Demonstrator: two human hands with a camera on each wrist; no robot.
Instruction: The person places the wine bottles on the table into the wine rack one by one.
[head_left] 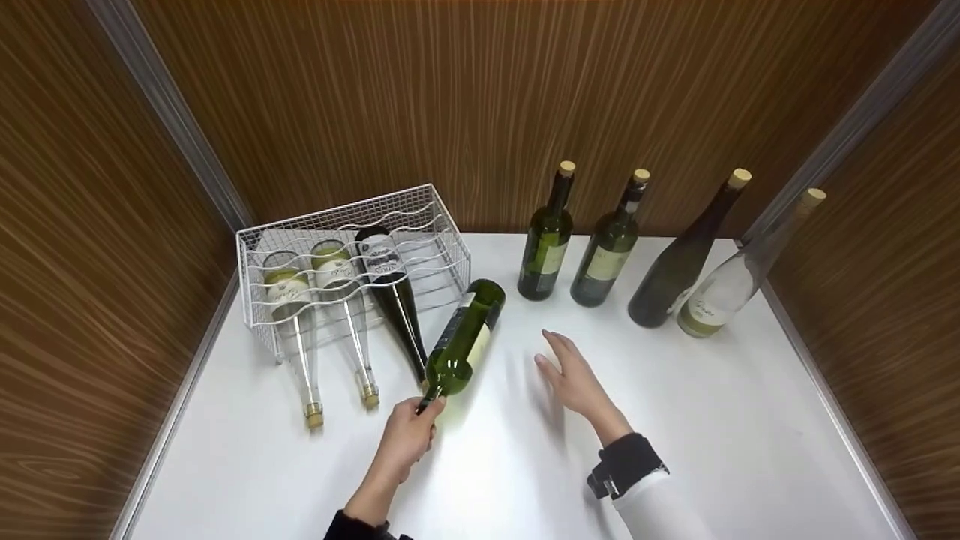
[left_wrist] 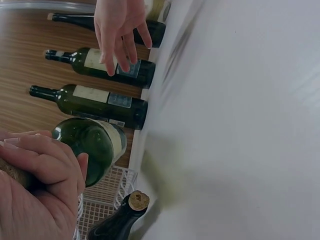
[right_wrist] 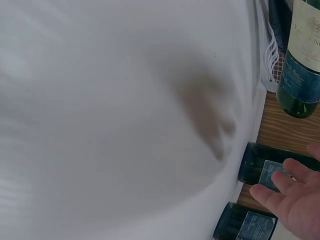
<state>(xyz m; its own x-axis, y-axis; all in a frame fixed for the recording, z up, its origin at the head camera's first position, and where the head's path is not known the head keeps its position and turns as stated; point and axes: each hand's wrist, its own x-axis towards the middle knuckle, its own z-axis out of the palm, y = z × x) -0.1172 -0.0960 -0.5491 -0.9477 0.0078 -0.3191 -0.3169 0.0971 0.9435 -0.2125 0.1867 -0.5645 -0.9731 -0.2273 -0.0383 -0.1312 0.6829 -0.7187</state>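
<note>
My left hand (head_left: 405, 435) grips a green wine bottle (head_left: 465, 337) by its neck. The bottle is tilted, base pointing up and away, beside the right front of a white wire rack (head_left: 358, 213). In the left wrist view, curled fingers (left_wrist: 47, 162) wrap the neck, with cork showing under them. My right hand (head_left: 579, 381) hovers over the table, fingers extended and holding nothing, to the right of that bottle. Lying in the rack are a dark bottle (head_left: 403, 309) and two clear bottles, one at the left (head_left: 289, 291) and one in the middle (head_left: 335, 271), their corked necks toward me.
Two green bottles (head_left: 546, 255) (head_left: 606, 262), a dark slender bottle (head_left: 675, 274) and a clear bottle (head_left: 727, 292) stand corked at the back right. Wood-grain panels (head_left: 480, 90) enclose the white table (head_left: 480, 495) at the back and both sides.
</note>
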